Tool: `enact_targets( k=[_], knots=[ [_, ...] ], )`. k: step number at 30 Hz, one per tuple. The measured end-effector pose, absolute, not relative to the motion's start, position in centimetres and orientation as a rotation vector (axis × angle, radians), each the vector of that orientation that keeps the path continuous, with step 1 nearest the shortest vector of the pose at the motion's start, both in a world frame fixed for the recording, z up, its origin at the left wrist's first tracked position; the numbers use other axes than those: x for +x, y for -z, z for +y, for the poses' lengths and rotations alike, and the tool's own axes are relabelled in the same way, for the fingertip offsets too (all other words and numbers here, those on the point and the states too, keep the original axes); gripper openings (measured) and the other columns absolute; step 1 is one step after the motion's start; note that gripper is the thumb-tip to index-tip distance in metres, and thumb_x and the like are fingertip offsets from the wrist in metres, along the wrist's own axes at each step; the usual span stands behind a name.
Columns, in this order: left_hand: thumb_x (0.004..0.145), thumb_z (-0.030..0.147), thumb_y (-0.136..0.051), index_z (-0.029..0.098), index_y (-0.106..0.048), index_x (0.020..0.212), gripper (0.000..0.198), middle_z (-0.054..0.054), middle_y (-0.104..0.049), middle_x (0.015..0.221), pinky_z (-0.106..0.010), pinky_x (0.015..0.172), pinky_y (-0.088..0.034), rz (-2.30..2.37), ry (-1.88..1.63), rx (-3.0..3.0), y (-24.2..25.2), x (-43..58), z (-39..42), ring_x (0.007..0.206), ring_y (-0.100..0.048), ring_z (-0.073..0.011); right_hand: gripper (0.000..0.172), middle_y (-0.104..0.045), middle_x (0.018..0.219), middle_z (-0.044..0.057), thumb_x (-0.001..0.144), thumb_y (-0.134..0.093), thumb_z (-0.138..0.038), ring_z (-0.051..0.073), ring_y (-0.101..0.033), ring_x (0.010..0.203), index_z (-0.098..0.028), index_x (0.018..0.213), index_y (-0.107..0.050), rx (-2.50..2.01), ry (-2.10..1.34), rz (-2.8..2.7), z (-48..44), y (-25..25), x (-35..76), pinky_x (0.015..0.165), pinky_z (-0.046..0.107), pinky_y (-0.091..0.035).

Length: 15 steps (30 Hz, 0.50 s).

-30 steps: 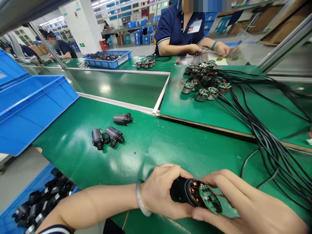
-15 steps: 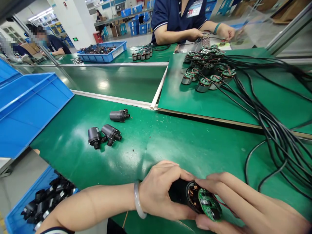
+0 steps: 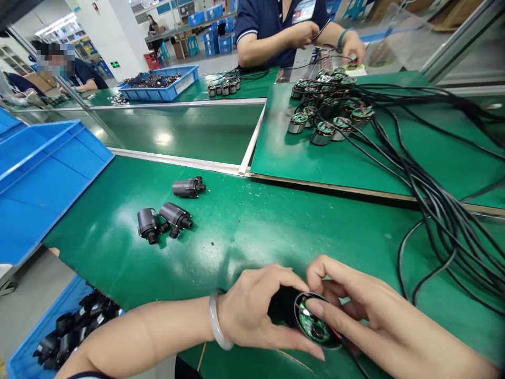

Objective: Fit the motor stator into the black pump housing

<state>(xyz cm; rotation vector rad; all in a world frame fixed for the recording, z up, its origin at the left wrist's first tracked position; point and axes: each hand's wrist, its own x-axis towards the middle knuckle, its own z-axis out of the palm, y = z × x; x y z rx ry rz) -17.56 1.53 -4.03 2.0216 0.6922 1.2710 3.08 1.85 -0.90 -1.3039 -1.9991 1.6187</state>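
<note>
Left hand [image 3: 252,310] wraps the black pump housing [image 3: 282,308], fingers closed round its barrel, low at the near edge of the green counter [image 3: 244,231]. Housing's long axis runs left-right, open end toward the right hand [image 3: 355,310]. Right hand's fingers press the round green circuit board [image 3: 313,323] at that open end, board face toward camera. Both hands touch the assembly; three loose pumps [image 3: 163,221] lie well apart, up-left.

Two bare forearms and hands. The left hand [image 3: 252,310] carried a pale, translucent bangle [image 3: 215,330] at the wrist, just behind the grip; a dark sleeve edge with a light stripe [image 3: 84,375] showed far up that arm. The right hand [image 3: 363,310] wore nothing visible.
</note>
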Motion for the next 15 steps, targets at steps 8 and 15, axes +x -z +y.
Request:
enact_targets(
  k=[8, 15],
  knots=[
    [0.092, 0.034, -0.071, 0.019, -0.063, 0.104, 0.020, -0.011, -0.076, 0.105, -0.023, 0.073, -0.064, 0.754, -1.100, 2.347, 3.6, -17.8, 0.0, 0.083, -0.078, -0.0192, 0.014, -0.054, 0.082, -0.002, 0.103, -0.043, -0.033, 0.012, -0.050, 0.067, -0.025, 0.093, -0.049, -1.238, -1.566, -2.083, 1.7, 0.6, 3.4, 0.060, 0.027, -0.042],
    [0.087, 0.020, -0.068, 0.008, -0.057, 0.132, 0.047, -0.016, -0.078, 0.111, -0.022, 0.091, -0.062, 0.784, -1.012, 2.144, 2.6, -17.6, -0.1, 0.100, -0.077, -0.0221, 0.020, -0.064, 0.108, 0.004, 0.105, -0.042, -0.039, 0.019, -0.063, 0.100, -0.027, 0.107, -0.058, -1.258, -1.479, -2.111, 0.4, 1.2, 3.7, 0.088, 0.031, -0.056]
  ],
)
